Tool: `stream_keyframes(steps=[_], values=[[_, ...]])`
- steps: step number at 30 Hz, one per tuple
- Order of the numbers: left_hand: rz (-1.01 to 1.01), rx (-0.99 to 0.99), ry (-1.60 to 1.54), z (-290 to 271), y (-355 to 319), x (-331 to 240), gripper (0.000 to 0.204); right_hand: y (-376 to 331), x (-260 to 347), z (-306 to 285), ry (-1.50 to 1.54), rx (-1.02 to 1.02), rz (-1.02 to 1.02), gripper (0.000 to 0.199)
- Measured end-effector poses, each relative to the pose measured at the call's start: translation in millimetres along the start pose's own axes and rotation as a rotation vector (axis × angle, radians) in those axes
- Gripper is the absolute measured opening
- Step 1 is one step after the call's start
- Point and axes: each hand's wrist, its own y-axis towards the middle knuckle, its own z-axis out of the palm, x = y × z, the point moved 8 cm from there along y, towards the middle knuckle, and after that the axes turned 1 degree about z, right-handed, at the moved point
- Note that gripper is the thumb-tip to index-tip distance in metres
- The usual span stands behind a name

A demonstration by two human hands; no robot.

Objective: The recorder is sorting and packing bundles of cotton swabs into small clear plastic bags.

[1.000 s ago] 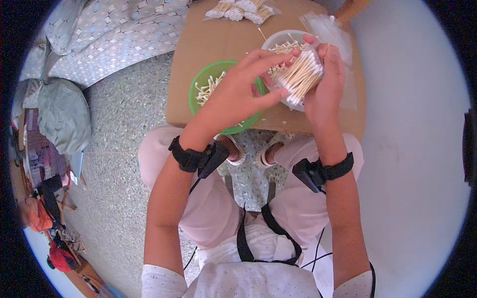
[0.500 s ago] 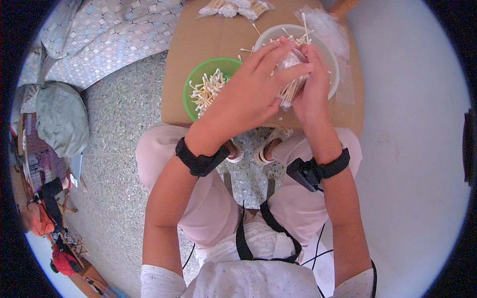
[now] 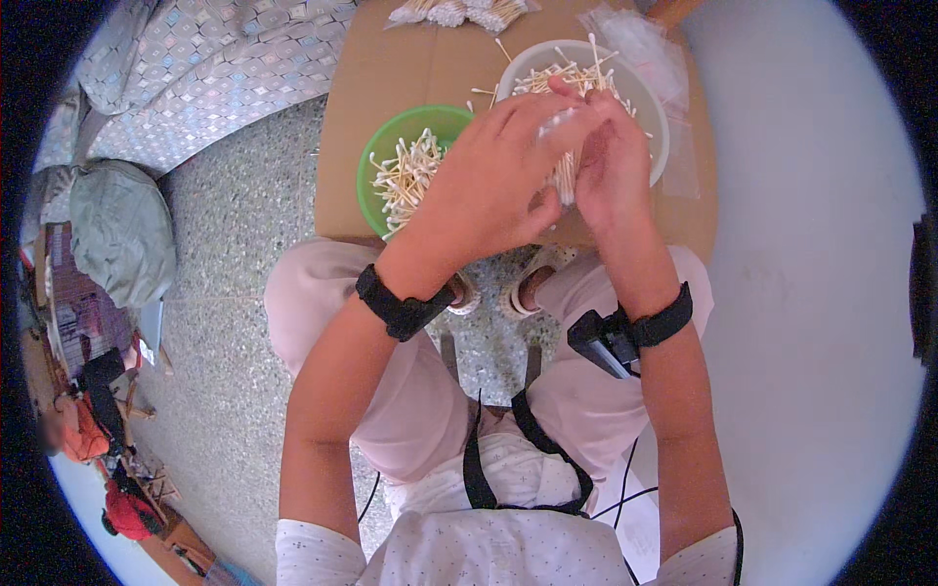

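Observation:
A bundle of cotton swabs (image 3: 565,181), white tips up, is between my two hands above the near edge of a white bowl. My left hand (image 3: 493,181) curls around the bundle from the left, its fingers over the top. On the other side my right hand (image 3: 616,166) cups it, palm turned inward. My fingers hide much of the bundle. Many loose cotton swabs (image 3: 547,78) lie in the white bowl (image 3: 661,146), a few sticking up over its rim. To the left, a green bowl (image 3: 363,181) holds more loose cotton swabs (image 3: 408,176), partly behind my left wrist.
Both bowls stand on a brown cardboard surface (image 3: 337,156). Packed bundles of swabs (image 3: 464,14) lie at its far edge, and clear plastic bags (image 3: 645,59) sit beyond the white bowl. A pale wall (image 3: 801,244) rises on the right. Patterned fabric (image 3: 225,68) hangs at the far left.
Both hands have shifted slightly nearer to me and closed further over the bundle, covering more of it. More of the swabs in the white bowl now show.

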Motion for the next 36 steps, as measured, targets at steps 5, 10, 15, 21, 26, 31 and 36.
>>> stream_keyframes(steps=[5, 10, 15, 21, 26, 31, 36], values=[[-0.162, -0.043, -0.166, -2.9, 0.1, 10.3, 0.083, 4.1, 1.4, -8.3, 0.041, -0.063, 0.024, 0.019], [-0.193, -0.097, -0.253, -2.1, -1.7, 14.7, 0.089, -1.6, 4.4, -3.2, -0.063, -0.062, -0.007, 0.023], [-0.233, -0.120, -0.289, -1.1, -2.3, 18.5, 0.094, -4.6, 11.6, 5.8, -0.134, -0.012, -0.123, 0.024], [-0.172, -0.105, -0.159, -10.1, 1.1, 18.3, 0.094, 1.0, 2.8, 2.3, -0.124, 0.041, -0.077, 0.022], [-0.334, 0.018, -0.591, -10.3, 0.5, 33.8, 0.071, -7.7, 1.2, 14.7, -0.054, 0.093, -0.056, 0.026], [-0.617, -0.012, -0.848, 2.1, -14.0, 58.4, 0.029, -7.6, -8.0, 11.6, -0.191, 0.098, 0.014, 0.029], [-0.631, 0.053, -0.811, 5.3, -15.4, 60.8, 0.023, -2.4, -18.3, 9.4, -0.260, 0.105, 0.006, 0.029]])
